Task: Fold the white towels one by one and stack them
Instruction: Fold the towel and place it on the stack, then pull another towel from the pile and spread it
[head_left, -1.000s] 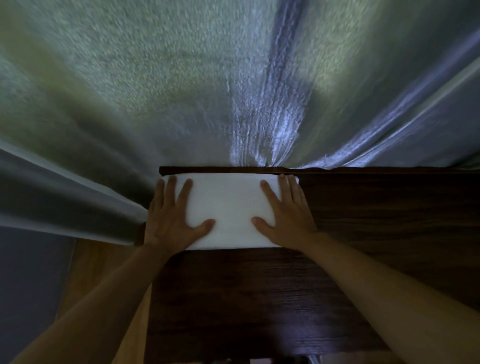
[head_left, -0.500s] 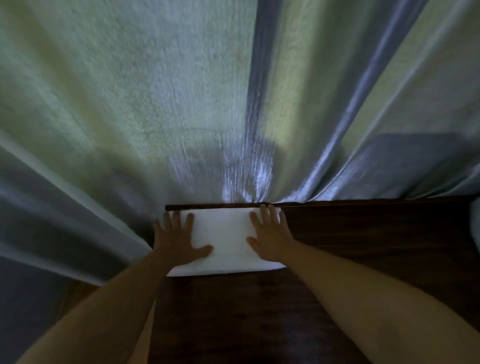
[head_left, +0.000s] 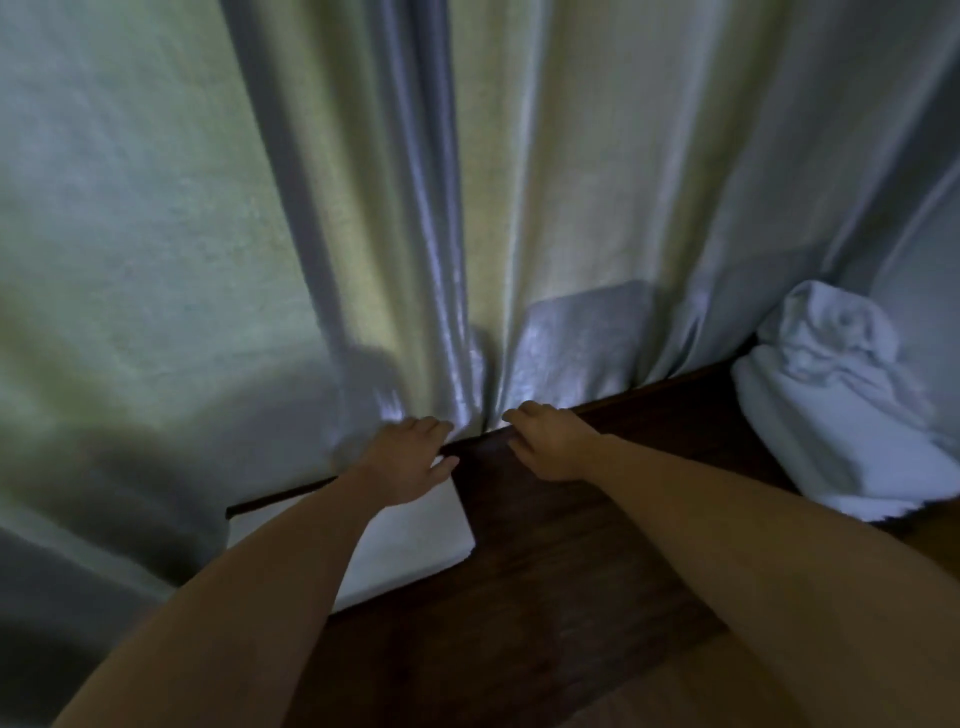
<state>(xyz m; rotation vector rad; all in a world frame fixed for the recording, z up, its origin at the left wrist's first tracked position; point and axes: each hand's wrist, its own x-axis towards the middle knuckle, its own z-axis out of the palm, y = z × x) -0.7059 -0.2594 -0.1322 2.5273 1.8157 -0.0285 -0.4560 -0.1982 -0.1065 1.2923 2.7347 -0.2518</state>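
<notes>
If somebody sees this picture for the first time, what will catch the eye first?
Probably the pale curtain filling the upper view, hanging behind a dark wooden table. Next, the left hand over a folded white towel at the table's far left corner, and a crumpled towel pile at the right.

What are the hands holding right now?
Nothing. The left hand lies open over the far right corner of the folded white towel; the right hand hovers open above the dark wooden table.
</notes>
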